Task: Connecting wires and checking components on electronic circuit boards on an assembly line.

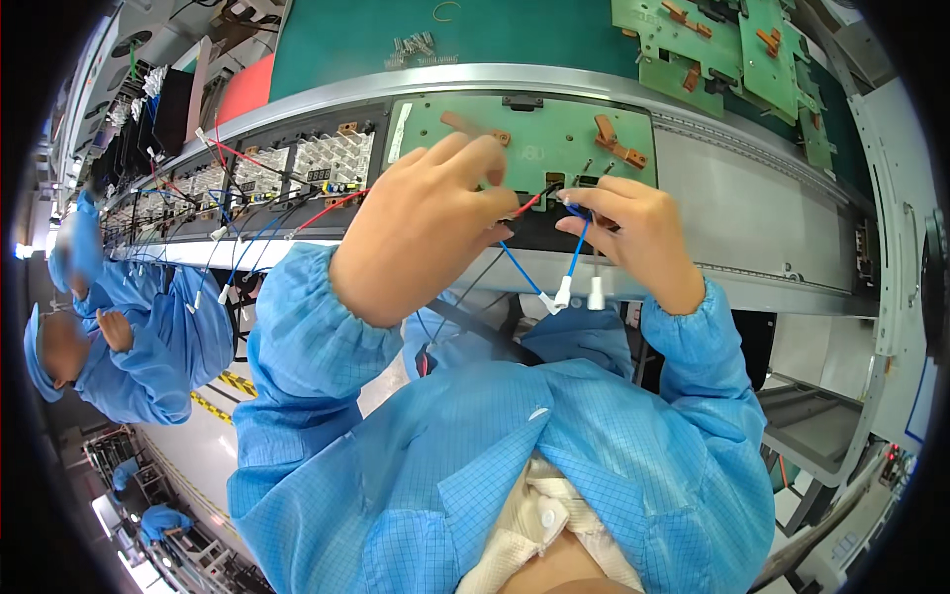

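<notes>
My left hand (421,223) is closed over the near left part of a green fixture plate (534,134). A red wire (529,204) runs from its fingers to a small dark opening in the plate, and a blue wire (518,261) comes out below them. At the plate's near edge, my right hand (633,228) pinches a second blue wire (579,247) between thumb and fingers. White connectors (563,293) hang at the ends of the blue wires, and another white connector (596,294) dangles beneath my right hand. The exact grip of my left fingertips is partly hidden.
Brown clips (620,144) sit on the plate. A row of circuit modules (332,163) with loose wires lines the rail to the left. Small metal parts (414,46) lie on the green mat; more green plates (693,59) are at the far right. A co-worker (148,337) in blue is at left.
</notes>
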Available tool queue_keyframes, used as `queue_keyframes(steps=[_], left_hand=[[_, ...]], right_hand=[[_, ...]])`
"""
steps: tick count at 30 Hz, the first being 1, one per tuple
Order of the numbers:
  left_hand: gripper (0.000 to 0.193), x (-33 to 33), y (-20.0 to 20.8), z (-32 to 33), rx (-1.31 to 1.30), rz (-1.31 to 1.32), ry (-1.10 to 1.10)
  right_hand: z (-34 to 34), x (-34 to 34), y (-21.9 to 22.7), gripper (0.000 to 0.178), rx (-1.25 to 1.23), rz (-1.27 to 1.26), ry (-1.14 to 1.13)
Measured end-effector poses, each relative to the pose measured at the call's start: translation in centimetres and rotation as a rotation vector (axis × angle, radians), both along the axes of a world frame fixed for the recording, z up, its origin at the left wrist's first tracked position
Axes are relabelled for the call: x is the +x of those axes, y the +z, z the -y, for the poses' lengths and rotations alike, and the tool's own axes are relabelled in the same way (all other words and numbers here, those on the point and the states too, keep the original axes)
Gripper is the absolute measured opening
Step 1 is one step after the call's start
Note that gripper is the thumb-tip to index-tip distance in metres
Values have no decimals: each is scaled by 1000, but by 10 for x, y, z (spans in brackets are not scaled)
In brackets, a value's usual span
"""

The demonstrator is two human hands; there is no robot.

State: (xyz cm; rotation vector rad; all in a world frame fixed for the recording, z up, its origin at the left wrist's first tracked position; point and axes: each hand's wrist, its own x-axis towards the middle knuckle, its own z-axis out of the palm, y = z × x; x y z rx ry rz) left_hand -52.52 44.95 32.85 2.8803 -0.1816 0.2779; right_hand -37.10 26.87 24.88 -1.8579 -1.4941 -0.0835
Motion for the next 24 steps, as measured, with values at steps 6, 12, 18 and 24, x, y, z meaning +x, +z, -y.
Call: queue_keyframes(steps=[6,12,18,24], left_hand=[[26,11,-15,-10,-179,-39,-203],[33,-8,12,5,-3,168,-12],[37,-81,-29,47,-271,-185,461],[23,-53,-96,63,-248,-102,376]], right_hand=[[-19,11,11,23,-16,115,129],[-28,23,3,23,-28,175,291],[-28,24,-1,20,-14,236,313],[-26,27,-4,20,-9,214,401]])
